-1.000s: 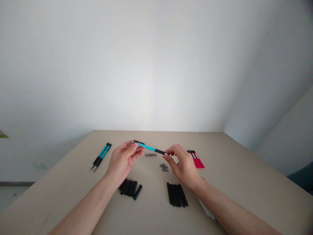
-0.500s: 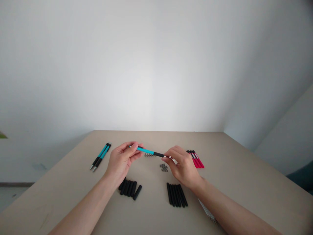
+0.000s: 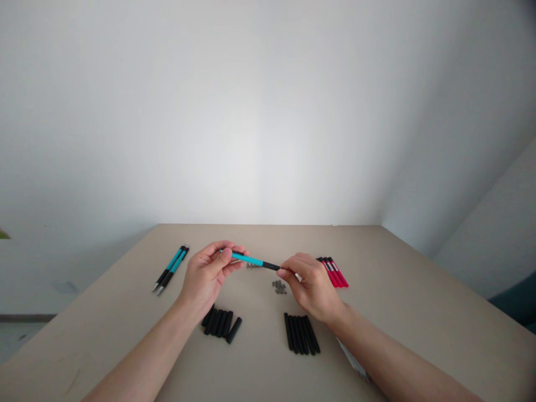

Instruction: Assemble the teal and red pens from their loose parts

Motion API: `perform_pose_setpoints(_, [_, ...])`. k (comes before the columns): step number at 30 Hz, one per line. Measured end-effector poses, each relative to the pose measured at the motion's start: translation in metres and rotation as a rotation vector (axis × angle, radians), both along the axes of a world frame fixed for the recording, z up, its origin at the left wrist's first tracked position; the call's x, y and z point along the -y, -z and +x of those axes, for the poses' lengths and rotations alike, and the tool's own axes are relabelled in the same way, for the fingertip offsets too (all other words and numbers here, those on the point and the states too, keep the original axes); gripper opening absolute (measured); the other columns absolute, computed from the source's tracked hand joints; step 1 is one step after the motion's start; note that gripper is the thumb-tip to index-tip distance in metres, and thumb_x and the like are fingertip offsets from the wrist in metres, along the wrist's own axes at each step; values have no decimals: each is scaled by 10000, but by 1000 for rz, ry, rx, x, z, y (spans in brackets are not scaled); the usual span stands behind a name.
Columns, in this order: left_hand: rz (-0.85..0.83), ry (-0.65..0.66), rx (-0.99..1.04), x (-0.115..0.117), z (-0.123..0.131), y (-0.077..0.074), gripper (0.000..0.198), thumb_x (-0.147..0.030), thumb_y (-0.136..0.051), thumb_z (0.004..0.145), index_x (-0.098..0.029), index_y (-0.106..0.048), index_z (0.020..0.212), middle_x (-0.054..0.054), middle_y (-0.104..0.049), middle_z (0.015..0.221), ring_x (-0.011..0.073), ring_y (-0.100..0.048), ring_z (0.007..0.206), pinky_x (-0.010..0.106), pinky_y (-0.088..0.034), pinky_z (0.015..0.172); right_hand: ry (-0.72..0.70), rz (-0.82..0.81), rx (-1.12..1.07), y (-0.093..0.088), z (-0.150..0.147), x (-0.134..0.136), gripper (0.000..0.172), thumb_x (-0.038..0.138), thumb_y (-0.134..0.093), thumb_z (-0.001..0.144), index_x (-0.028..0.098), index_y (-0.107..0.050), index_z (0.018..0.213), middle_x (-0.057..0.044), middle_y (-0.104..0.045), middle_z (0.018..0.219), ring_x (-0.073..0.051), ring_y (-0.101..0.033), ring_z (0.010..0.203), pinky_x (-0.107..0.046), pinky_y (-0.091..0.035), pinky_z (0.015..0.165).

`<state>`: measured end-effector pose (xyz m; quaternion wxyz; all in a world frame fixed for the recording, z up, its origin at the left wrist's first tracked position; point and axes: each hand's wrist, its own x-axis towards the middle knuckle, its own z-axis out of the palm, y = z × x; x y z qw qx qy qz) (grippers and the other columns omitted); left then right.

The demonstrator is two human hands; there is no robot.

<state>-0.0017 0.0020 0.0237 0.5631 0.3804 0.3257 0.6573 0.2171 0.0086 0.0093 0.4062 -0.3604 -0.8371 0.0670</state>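
A pen (image 3: 253,261) with a turquoise barrel and black grip is held up above the table, lying nearly level between my hands. My left hand (image 3: 211,271) pinches its turquoise end between thumb and fingers. At the other end, my right hand (image 3: 307,282) closes its thumb and forefinger around the tip, and the fingers hide that tip. Below the pen lie a cluster of small metal parts (image 3: 279,287) and a row of shiny metal pieces (image 3: 253,266), partly covered by the pen.
Two turquoise-and-black pens (image 3: 171,269) lie at the left on the beige table (image 3: 259,368). Short black sleeves (image 3: 218,322) and longer black tubes (image 3: 301,334) lie in front. Red-and-black pen parts (image 3: 335,272) are at the right. Thin white rods (image 3: 354,360) show partly under my right forearm.
My right fingers now cover the silvery tip that showed before. My left hand keeps its hold on the pen, and the view has shifted very slightly.
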Motion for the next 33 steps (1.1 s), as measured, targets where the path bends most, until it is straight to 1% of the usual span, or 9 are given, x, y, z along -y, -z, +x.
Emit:
perform_pose_setpoints(8, [29, -3, -6, -1, -1, 1, 266, -239, -821, 641, -122, -654, 813, 87, -742, 823, 236, -712, 822, 273, -582, 665, -46, -7, 18, -2, -2, 2, 361, 251, -434, 950, 191, -497, 599, -8, -501, 555, -148, -477, 584, -271, -345, 582])
perform_pose_setpoints(12, [-3, -19, 37, -1, 1, 0, 300, -254, -827, 634, -135, -650, 844, 84, -745, 863, 230, -712, 831, 271, -587, 659, -30, 18, 23, 1, -3, 1, 308, 249, -460, 938, 185, -555, 652, -24, -548, 580, -159, -499, 606, -277, -362, 596])
perform_pose_setpoints(14, [-39, -8, 64, 0, 2, 0, 309, -273, -821, 646, -135, -657, 868, 96, -742, 928, 236, -704, 887, 278, -588, 693, -8, 30, 13, 3, -4, 0, 253, 243, -486, 927, 181, -584, 701, -36, -582, 618, -167, -515, 631, -282, -375, 609])
perform_pose_setpoints(17, [-65, 66, 76, 1, 3, 1, 290, -315, -782, 703, -122, -674, 890, 129, -726, 1010, 266, -666, 1005, 323, -575, 789, 3, 31, 10, 5, -4, 0, 177, 234, -521, 912, 176, -609, 769, -50, -620, 678, -175, -538, 668, -286, -391, 628])
perform_pose_setpoints(20, [-58, 126, 99, 2, 3, 2, 273, -344, -725, 768, -124, -675, 922, 142, -715, 1038, 280, -647, 1041, 387, -543, 868, -3, 27, 17, 6, -4, 0, 160, 242, -535, 906, 175, -615, 784, -54, -631, 696, -179, -548, 682, -290, -399, 640])
perform_pose_setpoints(22, [-60, 141, 124, 3, 3, 1, 263, -349, -703, 788, -129, -672, 928, 137, -717, 1015, 279, -652, 1022, 412, -532, 877, -6, 22, 20, 6, -5, 1, 157, 253, -541, 903, 177, -617, 788, -53, -632, 697, -180, -550, 684, -292, -401, 642])
perform_pose_setpoints(24, [-63, 147, 152, 3, 4, 1, 243, -348, -702, 786, -141, -667, 909, 117, -721, 949, 267, -668, 961, 416, -540, 842, -22, 10, 41, 5, -6, 2, 158, 257, -548, 902, 179, -619, 784, -49, -633, 691, -176, -548, 679, -292, -402, 648])
perform_pose_setpoints(28, [-38, 162, 223, 3, 5, 0, 171, -331, -678, 801, -179, -647, 870, 42, -676, 793, 208, -656, 817, 392, -551, 775, -90, 6, 103, 2, -9, 4, 189, 250, -536, 914, 177, -616, 759, -39, -621, 667, -163, -540, 667, -287, -398, 663])
perform_pose_setpoints(33, [-38, 257, 312, 6, 3, -4, 178, -313, -542, 862, -170, -633, 809, 49, -604, 753, 204, -597, 798, 448, -525, 818, -113, 16, 142, 0, -9, 5, 210, 236, -501, 929, 175, -597, 753, -37, -595, 651, -162, -517, 659, -284, -379, 659])
